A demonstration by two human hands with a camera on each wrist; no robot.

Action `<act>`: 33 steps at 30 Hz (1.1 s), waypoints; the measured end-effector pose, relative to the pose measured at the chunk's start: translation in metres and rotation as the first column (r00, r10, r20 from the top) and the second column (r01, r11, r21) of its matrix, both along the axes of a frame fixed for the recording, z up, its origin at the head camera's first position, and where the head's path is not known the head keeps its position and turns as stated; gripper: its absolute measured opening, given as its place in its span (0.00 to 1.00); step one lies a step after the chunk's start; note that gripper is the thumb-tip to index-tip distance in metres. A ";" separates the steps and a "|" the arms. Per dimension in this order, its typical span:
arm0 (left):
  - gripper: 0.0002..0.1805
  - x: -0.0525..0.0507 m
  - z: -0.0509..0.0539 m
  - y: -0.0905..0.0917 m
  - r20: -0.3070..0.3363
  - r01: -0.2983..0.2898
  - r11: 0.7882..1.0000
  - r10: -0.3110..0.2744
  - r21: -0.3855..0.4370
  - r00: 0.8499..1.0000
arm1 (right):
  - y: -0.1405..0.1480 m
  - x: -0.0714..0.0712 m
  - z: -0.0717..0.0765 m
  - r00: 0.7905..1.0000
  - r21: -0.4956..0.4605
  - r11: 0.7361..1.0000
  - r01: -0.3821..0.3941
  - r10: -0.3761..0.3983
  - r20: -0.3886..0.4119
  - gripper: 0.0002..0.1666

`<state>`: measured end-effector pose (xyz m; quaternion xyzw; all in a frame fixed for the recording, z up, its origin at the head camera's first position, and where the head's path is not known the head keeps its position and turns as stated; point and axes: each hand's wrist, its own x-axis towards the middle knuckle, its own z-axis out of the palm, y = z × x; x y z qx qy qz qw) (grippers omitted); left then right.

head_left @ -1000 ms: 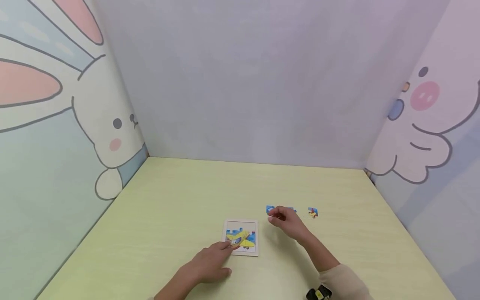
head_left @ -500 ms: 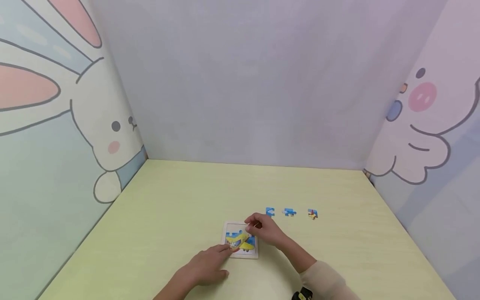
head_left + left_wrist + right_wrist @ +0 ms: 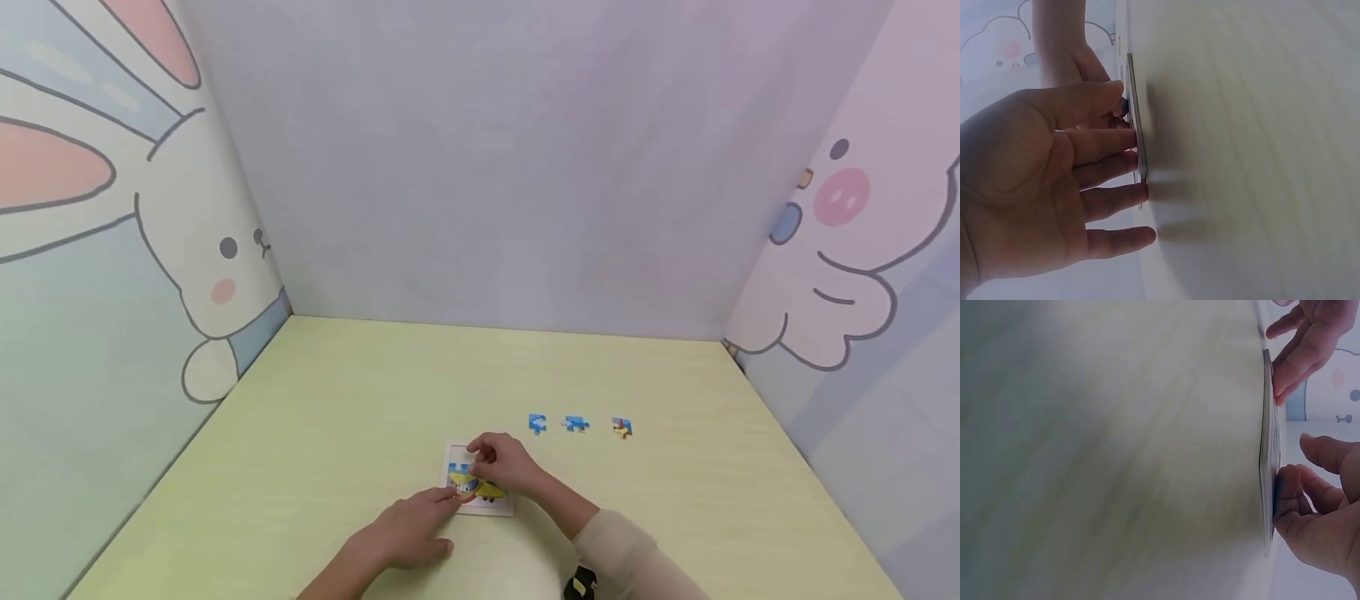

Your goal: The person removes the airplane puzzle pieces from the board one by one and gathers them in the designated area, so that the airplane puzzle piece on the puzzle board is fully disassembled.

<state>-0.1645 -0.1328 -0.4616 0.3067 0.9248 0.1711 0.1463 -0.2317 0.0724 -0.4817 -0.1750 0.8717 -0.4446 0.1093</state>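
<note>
A square puzzle frame with a partly filled yellow airplane picture lies flat on the table. My left hand rests its straight fingertips on the frame's left edge; in the left wrist view the left hand has its fingers spread at the edge. Over the frame's upper right, my right hand bends its fingers down and pinches a small puzzle piece, mostly hidden; a dark blue bit shows by its fingertips. The right wrist view has the right hand low, fingertips touching the board.
Three loose blue pieces lie in a row beyond the frame: a left one, a middle one and a right one with red and yellow. Curtain-like walls with cartoon animals surround the table.
My right hand has moved left and toward me, from beside the loose pieces to over the frame, uncovering the middle piece. My left hand stays at the frame's left edge.
</note>
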 end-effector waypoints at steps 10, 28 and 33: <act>0.31 0.001 0.003 -0.002 -0.026 0.016 1.000 -0.016 0.007 1.000 | -0.012 0.001 -0.004 0.998 0.187 0.982 -0.030 0.040 -0.049 0.16; 0.31 0.001 0.005 0.001 -0.005 0.014 1.000 -0.014 0.002 1.000 | -0.010 0.013 0.001 1.000 0.001 1.000 0.028 -0.028 0.010 0.12; 0.32 0.000 0.005 0.001 -0.011 0.018 1.000 -0.018 0.003 1.000 | -0.010 0.013 -0.001 1.000 -0.074 0.997 0.025 -0.024 0.016 0.09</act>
